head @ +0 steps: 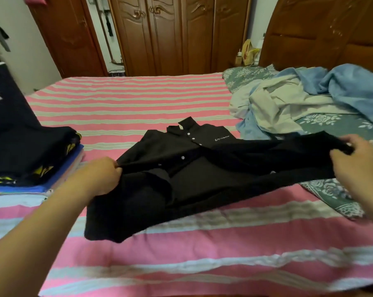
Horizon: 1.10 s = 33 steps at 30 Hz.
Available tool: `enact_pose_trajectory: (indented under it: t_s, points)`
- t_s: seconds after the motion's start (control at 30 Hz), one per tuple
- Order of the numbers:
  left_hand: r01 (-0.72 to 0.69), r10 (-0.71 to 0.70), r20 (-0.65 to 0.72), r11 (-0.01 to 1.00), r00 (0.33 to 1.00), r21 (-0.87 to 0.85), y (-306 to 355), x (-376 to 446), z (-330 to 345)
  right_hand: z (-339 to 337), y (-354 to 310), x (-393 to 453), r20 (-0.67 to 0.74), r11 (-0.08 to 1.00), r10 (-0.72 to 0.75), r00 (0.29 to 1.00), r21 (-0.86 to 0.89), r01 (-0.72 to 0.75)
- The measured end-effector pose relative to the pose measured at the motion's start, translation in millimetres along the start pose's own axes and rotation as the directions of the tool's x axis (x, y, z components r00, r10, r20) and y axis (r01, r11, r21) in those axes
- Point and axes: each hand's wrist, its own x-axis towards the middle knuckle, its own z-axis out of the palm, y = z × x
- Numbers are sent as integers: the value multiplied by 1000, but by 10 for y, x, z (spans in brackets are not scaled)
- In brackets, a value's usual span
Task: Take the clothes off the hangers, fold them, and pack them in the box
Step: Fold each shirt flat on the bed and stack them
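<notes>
Black cotton button-front shirt [187, 168] lies collar-away on the pink striped bedsheet [138, 99]; my left hand [100, 176] and right hand [357, 161] pinch opposite ends of its lifted lower edge, stretching it taut between them for folding; folded pile [31, 159] beyond my left grip.

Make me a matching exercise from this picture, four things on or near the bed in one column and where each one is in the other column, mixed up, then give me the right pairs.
Column one:
1. black shirt
2. stack of folded clothes
3. blue and cream bedding heap
4. wooden wardrobe

Column two:
A. against the far wall, beyond the bed
B. on the left edge of the striped sheet
C. held between the left hand and the right hand
D. crumpled on the right, near the headboard

Pairs: 1-C, 2-B, 3-D, 4-A
</notes>
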Motion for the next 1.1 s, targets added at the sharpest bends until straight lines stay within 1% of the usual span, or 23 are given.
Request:
enact_pose_trajectory:
  t_s: [0.03,0.07,0.1,0.13,0.17,0.2,0.23,0.27,0.3,0.37,0.4,0.5,0.57,0.7,0.77,0.8,0.9,0.93,0.97,1.0,1.03,1.07,1.1]
  points:
    - [26,-16,-51,981,999,190,-40,-100,25,59,96,11,199,975,32,979,-222,14]
    - [64,-29,-108,939,994,338,-51,-208,84,98,170,-56,336,907,85,938,-416,67]
    - [78,-15,-153,905,988,418,-38,-304,178,137,221,-177,420,775,127,899,-608,174]
    - [46,24,-166,914,986,403,2,-366,275,168,218,-317,487,582,176,855,-752,309]
    - [-52,107,-169,951,980,304,64,-383,404,206,211,-429,484,449,147,863,-810,377]
    - [-171,193,-175,976,965,135,164,-380,531,266,168,-508,461,427,37,886,-809,403]
    - [-253,243,-155,966,958,-49,283,-375,647,362,83,-569,436,484,-83,896,-769,418]
    - [-283,268,-101,939,958,-194,438,-382,753,500,-42,-596,452,562,-150,879,-693,452]
    - [-270,273,-23,928,962,-257,588,-385,862,670,-177,-620,530,644,-202,824,-562,520]
    - [-207,222,82,965,972,-160,794,-408,1079,1027,-331,-667,698,761,-155,699,-368,535]
    - [-161,170,81,981,982,-104,822,-396,1183,1176,-318,-655,725,782,-115,679,-355,512]
    - [-47,48,94,999,994,-17,788,-313,1370,1388,1,-483,671,804,35,740,-459,378]
    - [-62,61,91,998,994,11,779,-278,1394,1373,143,-352,616,811,94,782,-502,299]
    - [-119,119,42,993,992,-6,710,-297,1187,1301,200,-226,498,897,24,867,-393,201]
    - [-127,122,-48,983,991,-129,632,-313,1024,1184,111,-171,423,916,-23,906,-353,189]
    - [-130,108,-104,964,989,-232,594,-347,921,1103,31,-148,367,929,-58,928,-321,185]
    - [-211,100,-239,839,966,-502,477,-514,612,844,-270,-200,250,979,-126,960,-125,161]
    - [-212,72,-240,747,968,-630,448,-516,527,794,-342,-245,244,990,-127,961,-33,139]
    - [-169,45,-175,563,984,-809,450,-502,458,781,-394,-292,255,992,-122,959,55,111]
    - [-75,79,-50,358,996,-931,446,-489,424,785,-441,-339,269,989,-119,956,122,89]
    - [-21,222,47,294,974,-955,403,-524,432,807,-478,-376,270,984,-119,955,159,78]
    - [-6,375,120,318,919,-948,411,-533,437,830,-518,-408,252,980,-122,960,184,77]
    - [-32,503,165,360,849,-932,442,-536,466,863,-544,-427,216,975,-122,969,206,77]
